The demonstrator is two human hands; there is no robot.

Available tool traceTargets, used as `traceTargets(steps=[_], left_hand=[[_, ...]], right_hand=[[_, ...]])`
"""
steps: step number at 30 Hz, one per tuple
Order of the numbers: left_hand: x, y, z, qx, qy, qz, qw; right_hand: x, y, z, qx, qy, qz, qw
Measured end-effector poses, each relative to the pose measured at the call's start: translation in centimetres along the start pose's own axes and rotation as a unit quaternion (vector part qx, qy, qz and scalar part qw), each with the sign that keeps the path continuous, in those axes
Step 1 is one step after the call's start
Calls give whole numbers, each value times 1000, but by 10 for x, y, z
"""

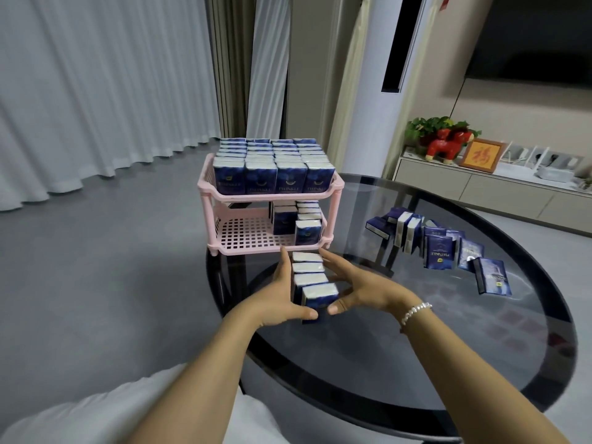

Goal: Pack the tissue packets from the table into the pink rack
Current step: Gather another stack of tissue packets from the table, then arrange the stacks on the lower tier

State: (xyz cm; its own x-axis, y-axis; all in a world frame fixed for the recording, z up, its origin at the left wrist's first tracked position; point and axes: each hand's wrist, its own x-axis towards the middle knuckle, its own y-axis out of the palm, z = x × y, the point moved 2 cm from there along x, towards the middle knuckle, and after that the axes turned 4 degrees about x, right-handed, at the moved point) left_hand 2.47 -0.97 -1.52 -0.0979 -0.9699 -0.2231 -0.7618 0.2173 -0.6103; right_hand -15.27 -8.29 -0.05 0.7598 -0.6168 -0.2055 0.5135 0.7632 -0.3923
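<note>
A pink two-shelf rack (224,233) stands at the far left edge of the round dark glass table (448,347). Its top shelf is full of upright blue tissue packets (275,168). On the lower shelf, several packets (301,222) stand at the right side, and the left part of the grid floor is bare. Just in front of the rack, a row of several tissue packets (312,282) is pressed between my left hand (282,296) and my right hand (362,286). More loose packets (439,251) stand and lie on the table to the right.
Beyond the table's right side runs a low cabinet (480,190) with a red horse figure (445,145), a framed picture and a plant. A white tower unit (381,91) and grey curtains stand behind the rack. Grey floor lies to the left.
</note>
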Motion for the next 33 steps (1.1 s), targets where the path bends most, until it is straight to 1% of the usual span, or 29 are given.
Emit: traceTargets(steps=[4, 8, 13, 18, 21, 23, 24, 26, 27, 31, 33], left_hand=[[2, 7, -3, 27, 14, 2, 1000], [9, 11, -1, 3, 20, -25, 999], [19, -1, 3, -56, 19, -92, 994], [27, -24, 20, -131, 15, -86, 988], [33, -44, 31, -144, 11, -116, 983], [38, -58, 39, -138, 1, -141, 980], [41, -64, 42, -135, -5, -154, 979], [49, -76, 52, -146, -13, -179, 973], [53, -82, 55, -146, -19, -189, 971], [71, -102, 64, -110, -42, -252, 960], [81, -111, 65, -101, -45, -275, 955]], right_hand=[[0, 0, 0, 26, -15, 9, 999], [4, 4, -3, 53, -36, -21, 998], [15, 4, -10, 109, -43, -23, 993], [35, 8, 2, 146, -64, -24, 987], [51, 10, 8, 159, -76, -41, 984], [60, 11, 13, 165, -83, -91, 979], [64, 13, 15, 141, -85, -135, 977], [75, 15, 14, 44, -84, -240, 966], [82, 17, 11, 5, -79, -274, 958], [107, 26, -4, -96, -66, -323, 939], [116, 30, -9, -128, -63, -343, 928]])
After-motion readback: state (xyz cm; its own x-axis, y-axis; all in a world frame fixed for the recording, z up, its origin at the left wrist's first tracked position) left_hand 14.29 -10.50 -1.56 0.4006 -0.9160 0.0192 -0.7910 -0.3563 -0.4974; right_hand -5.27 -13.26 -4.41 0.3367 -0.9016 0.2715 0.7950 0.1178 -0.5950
